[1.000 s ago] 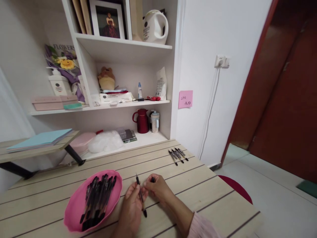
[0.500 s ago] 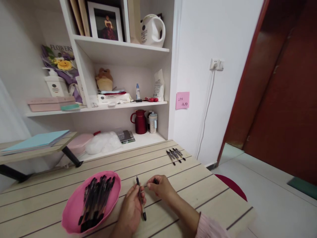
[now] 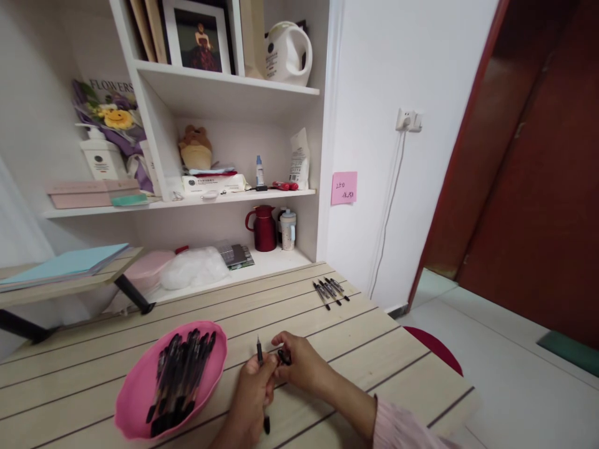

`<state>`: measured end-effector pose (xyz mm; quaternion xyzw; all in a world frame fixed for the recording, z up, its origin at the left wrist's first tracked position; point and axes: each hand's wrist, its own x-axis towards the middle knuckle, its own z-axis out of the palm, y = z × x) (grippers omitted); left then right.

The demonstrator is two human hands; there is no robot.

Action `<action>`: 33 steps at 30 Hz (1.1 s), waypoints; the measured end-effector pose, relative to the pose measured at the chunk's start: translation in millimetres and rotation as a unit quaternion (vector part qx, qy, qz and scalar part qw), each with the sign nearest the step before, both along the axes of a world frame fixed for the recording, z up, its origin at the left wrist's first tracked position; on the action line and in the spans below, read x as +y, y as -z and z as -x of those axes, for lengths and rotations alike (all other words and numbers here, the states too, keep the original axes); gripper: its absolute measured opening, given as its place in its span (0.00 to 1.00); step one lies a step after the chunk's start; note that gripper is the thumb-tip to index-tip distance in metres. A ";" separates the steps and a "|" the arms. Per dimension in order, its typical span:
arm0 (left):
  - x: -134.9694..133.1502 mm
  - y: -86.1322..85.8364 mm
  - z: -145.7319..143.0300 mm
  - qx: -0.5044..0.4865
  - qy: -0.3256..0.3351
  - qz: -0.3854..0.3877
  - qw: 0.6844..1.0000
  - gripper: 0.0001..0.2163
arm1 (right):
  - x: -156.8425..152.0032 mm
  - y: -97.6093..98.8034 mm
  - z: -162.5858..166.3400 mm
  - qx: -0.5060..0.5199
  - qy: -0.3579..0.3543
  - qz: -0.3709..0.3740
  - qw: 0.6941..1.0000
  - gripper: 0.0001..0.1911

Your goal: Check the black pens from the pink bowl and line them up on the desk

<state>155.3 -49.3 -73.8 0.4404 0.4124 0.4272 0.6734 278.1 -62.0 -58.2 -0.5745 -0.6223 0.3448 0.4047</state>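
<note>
My left hand point(image 3: 253, 390) is closed around an uncapped pen point(image 3: 259, 352), its bare tip pointing up and away from me. The pen's dark lower end shows below the hand. Touching or nearly touching it, my right hand point(image 3: 304, 365) curls round a small black pen cap point(image 3: 283, 357), with the index finger raised. Left of both hands stands a pink scalloped tray point(image 3: 126, 399) holding several black pens point(image 3: 182, 374). Farther off, near the table's right rear edge, several more pens point(image 3: 330, 292) lie side by side.
The slatted wooden table point(image 3: 374, 368) abuts white shelves point(image 3: 224, 86). On the low shelf stand a red jug point(image 3: 264, 229) and a pale cup point(image 3: 288, 231). A small raised stand point(image 3: 88, 284) with blue paper point(image 3: 70, 265) is at left. A red stool point(image 3: 435, 349) sits beyond the right edge.
My left thumb and the held pen have shifted, and the pen has slid lower in the hand. My right hand has come closer to the left, its index finger lifting and the cap turned.
</note>
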 end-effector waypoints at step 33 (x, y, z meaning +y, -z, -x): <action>-1.5 -4.2 1.0 -0.144 0.020 0.081 0.986 0.10 | 14.2 -15.5 40.6 0.165 0.110 -0.092 0.976 0.05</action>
